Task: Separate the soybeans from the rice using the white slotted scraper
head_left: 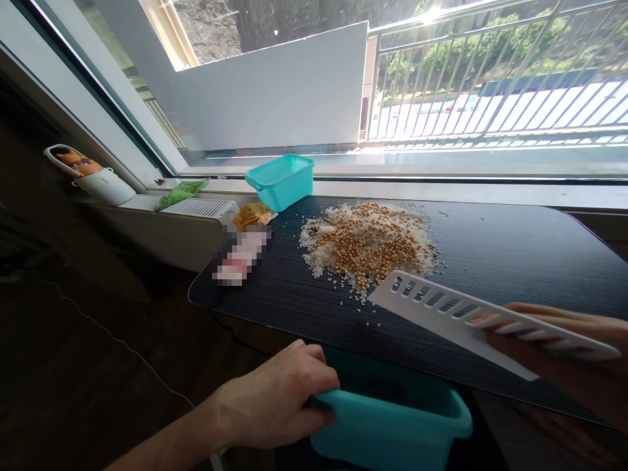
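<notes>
Though cut off, right hand (564, 347) clasping slotted tray (461, 313) — left hand (279, 399) on teal bin (392, 425)

Left hand (279, 402) grips teal bin (392, 425); right hand (564, 347) holds slotted tray (471, 317).

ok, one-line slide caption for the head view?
Left hand grips a teal bin at the mat's edge; right hand holds a slotted white tray beside mixed beans and rice.

Head camera looks forward and down, close over the dark mat (490, 255), facing the window (275, 98).
</notes>
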{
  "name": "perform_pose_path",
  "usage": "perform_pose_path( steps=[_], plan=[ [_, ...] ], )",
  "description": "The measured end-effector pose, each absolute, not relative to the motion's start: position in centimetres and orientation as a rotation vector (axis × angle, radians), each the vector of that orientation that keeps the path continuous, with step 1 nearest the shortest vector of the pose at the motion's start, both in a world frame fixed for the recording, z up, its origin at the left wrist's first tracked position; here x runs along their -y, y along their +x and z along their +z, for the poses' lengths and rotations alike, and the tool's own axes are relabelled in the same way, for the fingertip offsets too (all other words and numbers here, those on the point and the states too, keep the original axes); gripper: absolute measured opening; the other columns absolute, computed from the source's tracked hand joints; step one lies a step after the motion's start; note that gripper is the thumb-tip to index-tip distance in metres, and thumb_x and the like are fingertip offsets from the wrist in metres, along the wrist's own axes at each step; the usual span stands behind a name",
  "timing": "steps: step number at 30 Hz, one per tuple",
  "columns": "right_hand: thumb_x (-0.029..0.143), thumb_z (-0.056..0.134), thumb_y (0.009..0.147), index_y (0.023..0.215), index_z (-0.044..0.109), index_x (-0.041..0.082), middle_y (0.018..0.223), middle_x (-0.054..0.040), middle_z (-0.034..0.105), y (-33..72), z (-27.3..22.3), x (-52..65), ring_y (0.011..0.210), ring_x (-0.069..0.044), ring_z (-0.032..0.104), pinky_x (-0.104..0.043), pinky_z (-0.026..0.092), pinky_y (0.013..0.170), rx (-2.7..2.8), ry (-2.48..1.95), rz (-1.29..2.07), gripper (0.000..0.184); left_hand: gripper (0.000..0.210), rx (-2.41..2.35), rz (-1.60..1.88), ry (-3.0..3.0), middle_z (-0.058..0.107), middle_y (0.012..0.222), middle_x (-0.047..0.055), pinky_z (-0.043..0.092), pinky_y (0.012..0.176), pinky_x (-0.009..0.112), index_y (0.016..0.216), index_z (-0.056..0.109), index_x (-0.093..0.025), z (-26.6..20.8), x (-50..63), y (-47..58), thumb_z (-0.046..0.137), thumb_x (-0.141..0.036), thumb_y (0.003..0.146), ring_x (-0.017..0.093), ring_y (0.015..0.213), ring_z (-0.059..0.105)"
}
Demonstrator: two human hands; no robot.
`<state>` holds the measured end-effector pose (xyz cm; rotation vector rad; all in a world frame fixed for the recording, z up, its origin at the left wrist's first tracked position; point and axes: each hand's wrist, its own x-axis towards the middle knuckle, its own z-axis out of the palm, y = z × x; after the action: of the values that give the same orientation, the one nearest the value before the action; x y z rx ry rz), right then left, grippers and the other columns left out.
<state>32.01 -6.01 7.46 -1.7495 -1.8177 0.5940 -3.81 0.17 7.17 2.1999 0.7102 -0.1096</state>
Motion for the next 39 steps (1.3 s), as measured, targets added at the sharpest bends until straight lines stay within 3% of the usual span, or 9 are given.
perform_pose_path(
  steps=[3, 7, 10, 13, 20, 26, 30, 34, 39],
  plan=[
    [0.075, 0.057, 0.087, 0.091, 0.078, 0.037, 0.098, 0.0035, 0.075, 32.2, 7.9, 4.4, 0.084, -0.027, 0.073, -0.028, 0.061, 0.062, 1.772, -1.713, 0.543, 0.044, 0.029, -0.725, -0.124, 2.212, 0.063, 0.098, 0.001, 0.044, 0.084, 0.025, 0.072, 0.052, -0.015, 7.2, -0.1, -3.9, 0.077, -0.004, 0.078, 0.018, 0.095, 0.059],
    [0.098, 0.049, 0.068, 0.072, 0.079, 0.030, 0.084, -0.0029, 0.075, 31.1, 9.5, 2.9, 0.068, -0.030, 0.071, -0.032, 0.058, 0.051, 1.732, -1.787, 0.514, 0.074, 0.026, -0.734, -0.133, 2.214, 0.063, 0.098, 0.001, 0.043, 0.085, 0.026, 0.073, 0.054, -0.015, 7.1, 0.0, -3.9, 0.077, -0.004, 0.079, 0.018, 0.096, 0.059],
    [0.103, 0.045, 0.058, 0.071, 0.079, 0.025, 0.087, -0.0067, 0.074, 30.5, 10.3, 2.6, 0.072, -0.035, 0.071, -0.036, 0.054, 0.046, 1.686, -1.939, 0.572, 0.085, 0.025, -0.729, -0.128, 2.212, 0.063, 0.098, 0.001, 0.043, 0.086, 0.026, 0.073, 0.055, -0.015, 7.1, 0.0, -3.8, 0.076, -0.003, 0.079, 0.018, 0.095, 0.059],
    [0.097, 0.048, 0.058, 0.070, 0.078, 0.024, 0.089, -0.0077, 0.074, 30.4, 10.4, 2.7, 0.078, -0.037, 0.071, -0.037, 0.054, 0.048, 1.646, -1.986, 0.618, 0.079, 0.025, -0.733, -0.121, 2.213, 0.063, 0.097, 0.001, 0.043, 0.084, 0.025, 0.073, 0.055, -0.015, 7.1, 0.0, -3.7, 0.076, -0.003, 0.078, 0.018, 0.095, 0.059],
    [0.078, 0.057, 0.069, 0.073, 0.078, 0.025, 0.085, -0.0058, 0.074, 30.1, 10.3, 2.0, 0.067, -0.033, 0.071, -0.037, 0.054, 0.046, 1.715, -1.848, 0.639, 0.057, 0.025, -0.739, -0.135, 2.215, 0.064, 0.102, 0.001, 0.044, 0.085, 0.025, 0.073, 0.054, -0.015, 7.4, 0.1, -3.7, 0.075, -0.002, 0.079, 0.017, 0.097, 0.059],
    [0.068, 0.063, 0.072, 0.080, 0.079, 0.024, 0.091, -0.0047, 0.075, 30.4, 9.7, 1.3, 0.078, -0.033, 0.073, -0.036, 0.060, 0.062, 1.706, -1.799, 0.693, 0.048, 0.025, -0.730, -0.149, 2.226, 0.063, 0.098, 0.002, 0.044, 0.087, 0.027, 0.073, 0.054, -0.015, 7.2, 0.2, -3.8, 0.077, -0.005, 0.079, 0.018, 0.095, 0.059],
    [0.076, 0.062, 0.078, 0.081, 0.079, 0.027, 0.089, -0.0022, 0.075, 30.7, 9.8, 2.2, 0.070, -0.028, 0.071, -0.030, 0.058, 0.054, 1.735, -1.697, 0.798, 0.051, 0.026, -0.728, -0.134, 2.212, 0.064, 0.103, 0.002, 0.044, 0.087, 0.027, 0.072, 0.053, -0.016, 7.2, -0.1, -3.7, 0.075, -0.004, 0.079, 0.018, 0.096, 0.059],
    [0.090, 0.060, 0.071, 0.073, 0.080, 0.030, 0.086, -0.0022, 0.075, 30.7, 10.0, 2.9, 0.062, -0.027, 0.070, -0.029, 0.058, 0.048, 1.717, -1.654, 0.731, 0.063, 0.027, -0.739, -0.147, 2.197, 0.063, 0.100, 0.002, 0.044, 0.084, 0.025, 0.071, 0.053, -0.016, 7.1, -0.2, -3.8, 0.075, -0.003, 0.079, 0.017, 0.094, 0.059],
    [0.083, 0.059, 0.077, 0.083, 0.080, 0.027, 0.089, -0.0024, 0.075, 31.2, 9.3, 2.6, 0.068, -0.027, 0.071, -0.029, 0.057, 0.053, 1.748, -1.760, 0.657, 0.061, 0.026, -0.738, -0.152, 2.217, 0.063, 0.097, 0.002, 0.044, 0.083, 0.025, 0.072, 0.054, -0.015, 7.1, -0.2, -3.8, 0.076, -0.002, 0.077, 0.018, 0.094, 0.059]
  ],
)
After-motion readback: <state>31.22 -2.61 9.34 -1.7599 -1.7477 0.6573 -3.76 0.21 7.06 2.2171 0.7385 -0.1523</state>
